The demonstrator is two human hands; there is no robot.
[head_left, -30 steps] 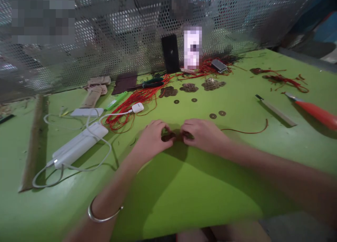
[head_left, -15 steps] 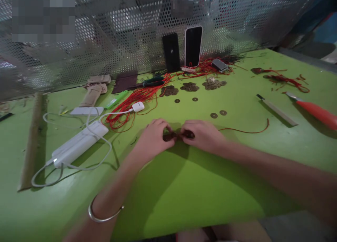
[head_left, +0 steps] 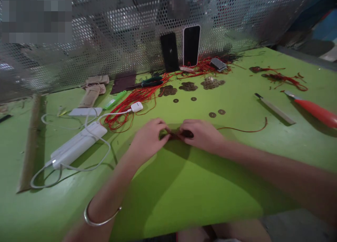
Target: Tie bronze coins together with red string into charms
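Note:
My left hand [head_left: 149, 138] and my right hand [head_left: 204, 135] meet over the green table, thumbs and fingertips pinched on a small dark reddish piece of cord work [head_left: 174, 134]. Fingers and shadow hide most of it, so I cannot tell whether a coin is in it. A loose red cord [head_left: 244, 130] trails from beneath my right hand and curls up at its end. Beyond the hands lie single round coins with centre holes [head_left: 212, 114], and farther back several heaps of coins [head_left: 188, 86].
Left of my hands are a white power strip [head_left: 79, 145] with looping cables, a red cord bundle [head_left: 131, 103], scissors [head_left: 152, 81] and a wooden stick [head_left: 31, 143]. To the right lie a flat-handled blade [head_left: 275, 108] and a red-handled knife [head_left: 316, 110]. Two phones [head_left: 191, 45] lean on perforated metal.
My left hand has shifted slightly left, its fingers drawn closer to the dark piece. The right hand keeps its pinch. The whole view has moved a little.

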